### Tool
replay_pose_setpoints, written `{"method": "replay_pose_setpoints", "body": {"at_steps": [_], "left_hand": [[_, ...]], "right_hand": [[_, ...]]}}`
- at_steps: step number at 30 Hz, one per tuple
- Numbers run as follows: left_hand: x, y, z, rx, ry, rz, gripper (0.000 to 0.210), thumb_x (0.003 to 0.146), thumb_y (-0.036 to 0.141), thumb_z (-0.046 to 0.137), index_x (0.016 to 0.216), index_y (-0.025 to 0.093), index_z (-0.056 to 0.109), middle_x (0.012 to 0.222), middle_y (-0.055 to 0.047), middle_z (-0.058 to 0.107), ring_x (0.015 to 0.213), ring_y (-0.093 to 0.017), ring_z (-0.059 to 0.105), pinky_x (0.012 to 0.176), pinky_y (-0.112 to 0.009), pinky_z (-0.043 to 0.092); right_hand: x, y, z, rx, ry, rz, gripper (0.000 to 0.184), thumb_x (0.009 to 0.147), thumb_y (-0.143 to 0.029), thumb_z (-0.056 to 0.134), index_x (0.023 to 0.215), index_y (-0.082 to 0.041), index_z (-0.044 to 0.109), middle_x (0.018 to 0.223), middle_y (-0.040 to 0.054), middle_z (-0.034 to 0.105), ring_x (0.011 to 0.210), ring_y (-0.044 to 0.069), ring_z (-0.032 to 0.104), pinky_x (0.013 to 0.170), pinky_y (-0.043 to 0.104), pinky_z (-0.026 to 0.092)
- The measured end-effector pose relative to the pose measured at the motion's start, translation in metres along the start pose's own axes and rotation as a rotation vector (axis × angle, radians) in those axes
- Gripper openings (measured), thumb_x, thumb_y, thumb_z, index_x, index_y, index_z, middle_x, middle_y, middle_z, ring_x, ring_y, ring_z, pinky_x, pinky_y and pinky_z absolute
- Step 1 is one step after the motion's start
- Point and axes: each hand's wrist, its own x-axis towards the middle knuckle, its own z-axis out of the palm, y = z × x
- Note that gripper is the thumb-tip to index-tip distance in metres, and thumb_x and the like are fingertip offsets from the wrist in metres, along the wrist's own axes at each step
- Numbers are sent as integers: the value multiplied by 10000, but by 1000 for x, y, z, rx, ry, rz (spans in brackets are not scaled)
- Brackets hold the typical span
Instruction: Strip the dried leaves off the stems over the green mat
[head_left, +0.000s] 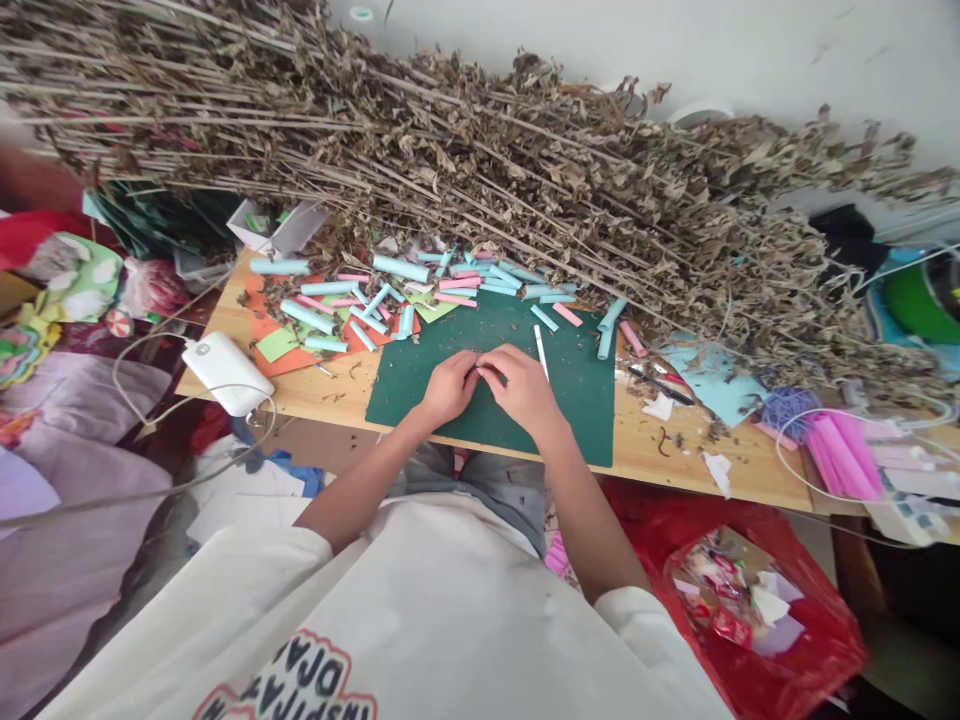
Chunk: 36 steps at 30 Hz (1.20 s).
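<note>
Over the dark green cutting mat (480, 420), my left hand (450, 385) and my right hand (521, 385) meet with their fingertips pinched together. Between them is something small and dark that I cannot make out. A white stick (541, 352), perhaps a pen or a rolled paper, lies on the mat just beyond my right hand. Further back, blue paper rolls (401, 268) and pink paper rolls (568, 314) of several lengths lie scattered across the mat's far edge and over orange paper (289, 358) on the left.
Long bundles of dried leafy stalks (480, 160) cover the back of the wooden table (690, 460). A white power bank (228, 373) with a cable sits at the left edge. Purple yarn (790, 412) and pink paper (844, 455) lie right. A red bag of scraps (795, 655) stands below.
</note>
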Motion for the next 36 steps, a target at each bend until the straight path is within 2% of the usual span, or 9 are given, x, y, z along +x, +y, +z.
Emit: {"method": "replay_pose_setpoints", "body": {"at_steps": [3,7,9,14,18,21,26,30,36], "left_hand": [[0,-1,0,-25,-12,6,212,968,220,398,948,165,602,898,-72,642,834,-174,608,745,-273,479],[0,-1,-1,-49,-11,34,214,951,196,403,989,163,611,962,-85,657,884,-178,624,783,-283,493],[0,0,0,-46,7,38,213,954,200,401,963,159,609,952,-88,655,875,-177,621,778,-283,493],[1,1,0,-12,3,28,241,985,260,392,876,163,584,822,-59,607,759,-163,574,697,-267,464],[1,2,0,-7,-7,25,264,995,285,385,869,168,586,818,-57,599,767,-163,568,704,-269,454],[1,2,-1,-35,-12,16,254,995,281,387,910,167,598,856,-63,618,796,-165,578,730,-275,462],[1,3,-1,-57,-17,1,248,994,281,393,969,165,611,895,-71,637,826,-167,593,762,-281,476],[1,4,-1,-40,-19,16,262,996,299,388,992,171,616,922,-78,648,850,-174,607,765,-284,481],[0,2,-1,-48,-9,1,251,987,276,390,1002,166,615,919,-80,649,848,-181,609,751,-290,487]], "right_hand": [[-1,-7,3,-11,64,73,137,908,-289,542,943,-208,646,914,61,657,811,174,619,777,291,497],[-1,-18,13,-41,153,264,265,832,-405,636,1013,-212,628,803,27,654,689,168,598,694,286,491],[-1,-21,18,-9,163,323,253,839,-399,612,1009,-213,636,788,26,664,684,170,604,688,289,489],[-2,-18,24,341,246,463,209,862,-373,546,878,-197,658,776,32,682,683,155,627,684,278,516],[-2,-10,27,625,277,574,186,783,-364,636,835,-187,659,689,1,653,600,131,598,587,255,504],[-2,-9,29,742,315,622,218,738,-381,689,804,-175,663,637,-9,638,559,120,581,544,247,492],[-4,-14,27,780,366,625,233,772,-379,656,861,-170,709,707,26,689,626,137,623,634,288,540],[-4,-13,25,705,371,568,212,776,-342,658,903,-180,709,818,44,713,704,155,654,716,312,564],[-9,-16,24,360,331,390,155,858,-312,587,870,-195,687,848,46,679,735,156,636,712,296,549]]}}
